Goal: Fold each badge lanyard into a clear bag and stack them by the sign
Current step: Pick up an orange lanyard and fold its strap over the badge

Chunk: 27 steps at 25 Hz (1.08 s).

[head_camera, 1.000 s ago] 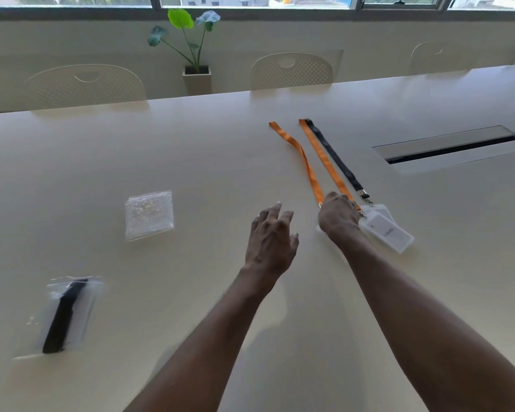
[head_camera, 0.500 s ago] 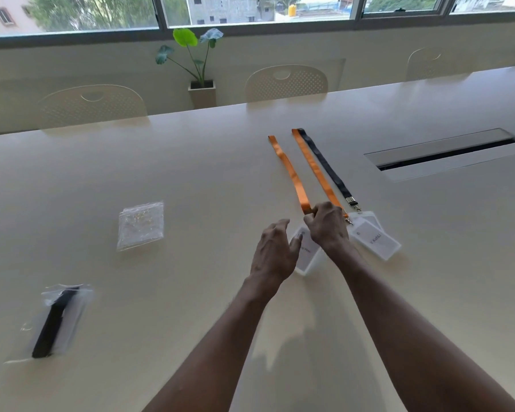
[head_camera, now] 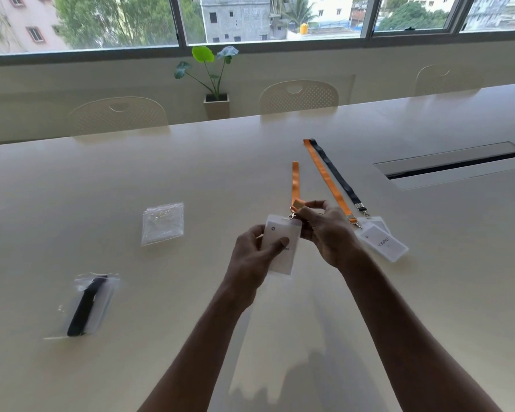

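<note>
We see the left hand (head_camera: 254, 257) gripping a badge holder (head_camera: 281, 248), thumb across its face, lifted above the middle of the desk (head_camera: 72, 179). Close beside it, the right hand (head_camera: 329, 236) pinches the clip end of the holder's orange lanyard (head_camera: 295, 182), whose strap trails toward the far edge. Just to the right, a second orange lanyard (head_camera: 327, 179) and a black lanyard (head_camera: 336, 173) lie side by side, their badges (head_camera: 382, 243) overlapping. Toward the left edge lies a pile of clear bags (head_camera: 162, 223). Nearer the near-left corner lies a bagged black lanyard (head_camera: 87, 304).
</note>
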### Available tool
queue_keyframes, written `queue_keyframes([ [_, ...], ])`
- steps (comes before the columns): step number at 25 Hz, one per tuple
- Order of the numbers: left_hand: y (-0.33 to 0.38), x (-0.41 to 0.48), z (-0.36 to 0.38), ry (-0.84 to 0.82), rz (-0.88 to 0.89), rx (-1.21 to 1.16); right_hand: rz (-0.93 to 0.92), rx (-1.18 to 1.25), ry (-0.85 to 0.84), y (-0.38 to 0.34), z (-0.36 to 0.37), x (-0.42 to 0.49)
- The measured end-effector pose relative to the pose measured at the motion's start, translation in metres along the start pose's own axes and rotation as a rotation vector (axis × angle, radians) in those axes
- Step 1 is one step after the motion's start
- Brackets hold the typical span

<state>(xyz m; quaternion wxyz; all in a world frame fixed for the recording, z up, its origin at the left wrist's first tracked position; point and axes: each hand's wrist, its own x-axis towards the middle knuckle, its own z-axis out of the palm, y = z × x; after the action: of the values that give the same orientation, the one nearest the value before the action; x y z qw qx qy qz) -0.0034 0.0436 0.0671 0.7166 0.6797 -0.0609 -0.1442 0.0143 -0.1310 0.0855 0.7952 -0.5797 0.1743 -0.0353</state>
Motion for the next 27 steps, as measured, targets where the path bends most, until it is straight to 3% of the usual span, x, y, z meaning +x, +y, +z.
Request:
queue_keyframes([
  [4,0.025,-0.027,-0.019,0.032,-0.002,-0.087,-0.036,-0.025,-0.08,0.001,0.013,-0.025],
  [9,0.055,-0.054,-0.032,-0.026,0.012,-0.243,-0.408,-0.506,-0.253,0.017,0.033,-0.056],
  [12,0.062,-0.065,-0.041,0.008,0.077,-0.202,-0.411,-0.349,-0.375,0.02,0.049,-0.072],
  [17,0.072,-0.083,-0.059,0.115,0.148,-0.226,-0.438,-0.253,-0.361,0.023,0.07,-0.098],
  [27,0.067,-0.098,-0.079,0.335,0.161,-0.279,-0.18,-0.005,-0.365,0.062,0.113,-0.152],
])
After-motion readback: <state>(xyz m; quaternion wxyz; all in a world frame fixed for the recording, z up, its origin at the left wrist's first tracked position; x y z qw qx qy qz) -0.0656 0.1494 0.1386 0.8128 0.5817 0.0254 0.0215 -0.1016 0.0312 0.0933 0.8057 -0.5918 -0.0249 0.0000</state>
